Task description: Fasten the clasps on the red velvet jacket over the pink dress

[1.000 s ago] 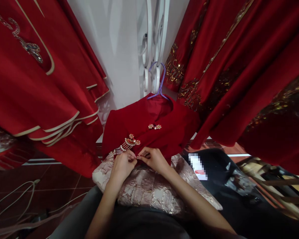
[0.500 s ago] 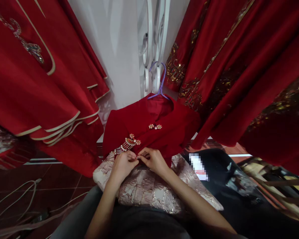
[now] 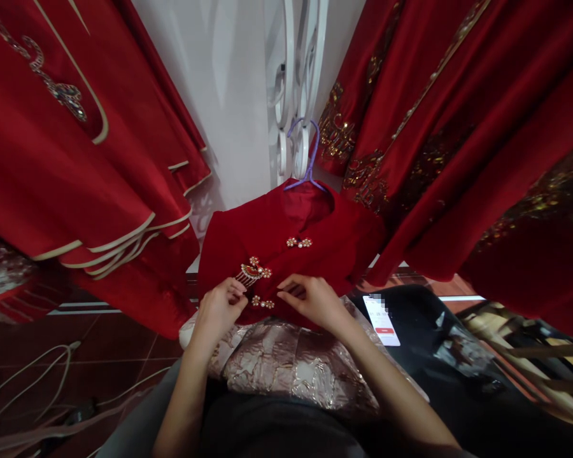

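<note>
A red jacket (image 3: pixel 248 232) hangs in front of me with its lower part over my lap. My left hand (image 3: pixel 219 308) is beside the lower jewelled frog button (image 3: pixel 262 303), thumb and fingers apart. Its fingertips overlap the beaded tassels of a fan-shaped ornament (image 3: pixel 252 272); whether they touch is unclear. To the right of the lower button, my right hand (image 3: pixel 318 302) hovers close over the cloth with a gap between thumb and forefinger. Both hands hold nothing I can see. Another frog button (image 3: pixel 298 242) sits near the collar, its two flower halves joined by a pearl.
The jacket's purple hanger (image 3: pixel 310 162) hooks on a white scrolled metal frame (image 3: pixel 286 76). Red garments hang on both sides. Pale pink brocade cloth (image 3: pixel 272 369) covers my lap. A phone (image 3: pixel 383 327) and a clear plastic bag (image 3: pixel 465 350) lie on a black surface at right.
My hands have come apart from their pinch at the lower frog button, left hand moving left and right hand moving right. The lower button now shows uncovered between them.
</note>
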Tool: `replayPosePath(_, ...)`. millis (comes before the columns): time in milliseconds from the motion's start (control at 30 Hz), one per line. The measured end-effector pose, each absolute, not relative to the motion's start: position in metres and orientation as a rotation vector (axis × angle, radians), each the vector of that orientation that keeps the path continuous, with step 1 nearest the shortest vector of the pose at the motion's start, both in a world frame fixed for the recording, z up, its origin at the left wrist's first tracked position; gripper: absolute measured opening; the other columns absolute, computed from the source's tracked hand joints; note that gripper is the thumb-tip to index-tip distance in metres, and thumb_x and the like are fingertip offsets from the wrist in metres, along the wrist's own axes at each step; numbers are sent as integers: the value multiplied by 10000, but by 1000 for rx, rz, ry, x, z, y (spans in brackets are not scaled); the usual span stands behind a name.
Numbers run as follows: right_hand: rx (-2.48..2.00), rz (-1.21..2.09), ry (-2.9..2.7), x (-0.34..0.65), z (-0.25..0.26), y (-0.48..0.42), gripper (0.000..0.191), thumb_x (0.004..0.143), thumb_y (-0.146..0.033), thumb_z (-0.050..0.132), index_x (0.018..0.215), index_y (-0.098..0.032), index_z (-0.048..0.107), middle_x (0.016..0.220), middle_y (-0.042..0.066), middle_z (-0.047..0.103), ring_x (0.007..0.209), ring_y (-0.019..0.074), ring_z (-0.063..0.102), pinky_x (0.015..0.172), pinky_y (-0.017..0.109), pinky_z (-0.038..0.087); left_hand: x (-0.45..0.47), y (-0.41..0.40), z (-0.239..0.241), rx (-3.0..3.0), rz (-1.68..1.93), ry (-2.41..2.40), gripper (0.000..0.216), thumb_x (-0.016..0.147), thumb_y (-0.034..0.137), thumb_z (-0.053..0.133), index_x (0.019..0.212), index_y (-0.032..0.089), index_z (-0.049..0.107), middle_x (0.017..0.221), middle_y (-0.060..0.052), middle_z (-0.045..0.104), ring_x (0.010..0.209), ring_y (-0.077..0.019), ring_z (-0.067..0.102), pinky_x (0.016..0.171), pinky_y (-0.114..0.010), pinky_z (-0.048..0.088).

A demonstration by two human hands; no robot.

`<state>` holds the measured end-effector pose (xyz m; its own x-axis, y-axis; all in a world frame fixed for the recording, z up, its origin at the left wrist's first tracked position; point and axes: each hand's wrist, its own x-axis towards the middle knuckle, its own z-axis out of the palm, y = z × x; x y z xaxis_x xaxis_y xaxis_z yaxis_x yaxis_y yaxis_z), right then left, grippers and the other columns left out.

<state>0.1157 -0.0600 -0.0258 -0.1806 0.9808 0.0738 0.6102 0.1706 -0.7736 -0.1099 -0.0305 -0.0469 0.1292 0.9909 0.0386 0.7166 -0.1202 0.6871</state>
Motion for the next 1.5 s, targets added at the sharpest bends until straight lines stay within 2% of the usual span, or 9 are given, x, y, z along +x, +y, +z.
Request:
replayPosePath(167,-1576,900,-1899,125,-21,-64,163,840,-340,635,933,-223,698,860,24,743,771,169,686,704,271,502,-110,-35,-43,2184,562,1454,96,766,218,604,854,223,644,909,-12,646,762,-158,634,723,-280,482)
replayPosePath(333,-1687,1018,-2028,109,-46,-63,316,779,-335,701,1055,-188,653,880,59,744,823,197,692,703,268,482,-98,-39,-45,2303,490,1353,94,797,257,620,875,219,657,950,-32,634,811,-185,632,747,-305,482)
replayPosePath(667,-1632,876,-1910,92,-70,-53,100,855,-268,627,921,-193,625,881,54,734,808,169,686,706,235,468,-94,-32,-66,2110,691,1253,54,814,242,617,800,203,583,784,-10,674,761,-172,663,732,-284,534)
replayPosePath(800,-1567,881,-1902,93,-76,-51,75,852,-255,625,894,-194,625,850,44,725,760,153,671,669,223,461,-93,-34,-64,2074,702,1245,66,842,258,591,803,206,599,788,-8,694,764,-163,675,733,-279,544)
replayPosePath(900,-1545,928,-1931,99,-72,-50,90,843,-276,638,867,-190,632,803,35,716,714,142,656,632,217,450,-92,-36,-60,2030,723,1232,94,809,286,644,800,200,610,783,-6,686,756,-154,665,708,-265,546)
replayPosePath(1033,-1385,1151,-2050,120,-54,-50,101,823,-266,653,857,-171,645,776,31,710,697,134,647,624,215,458,-87,-29,-61,1767,935,1227,285,754,386,713,934,182,625,846,-25,697,802,-164,668,685,-264,557)
replayPosePath(1200,-1139,1452,-2185,148,-32,-52,152,824,-306,663,875,-162,664,825,28,718,724,125,647,666,228,484,-72,-16,-63,1101,1201,1079,443,683,471,759,953,128,684,922,-73,730,851,-184,687,842,-356,568)
replayPosePath(1333,-1140,1466,-2181,154,-28,-50,181,833,-323,657,905,-157,669,863,33,714,754,121,641,695,240,498,-62,-17,-58,802,1221,978,445,598,406,836,930,133,718,959,-89,743,856,-167,688,895,-357,539)
replayPosePath(1500,-1111,1481,-2168,151,-32,-49,184,833,-328,658,897,-156,664,863,35,720,746,121,643,685,242,492,-55,-18,-63,744,1285,969,400,618,367,821,936,146,723,990,-94,743,865,-154,687,866,-311,527)
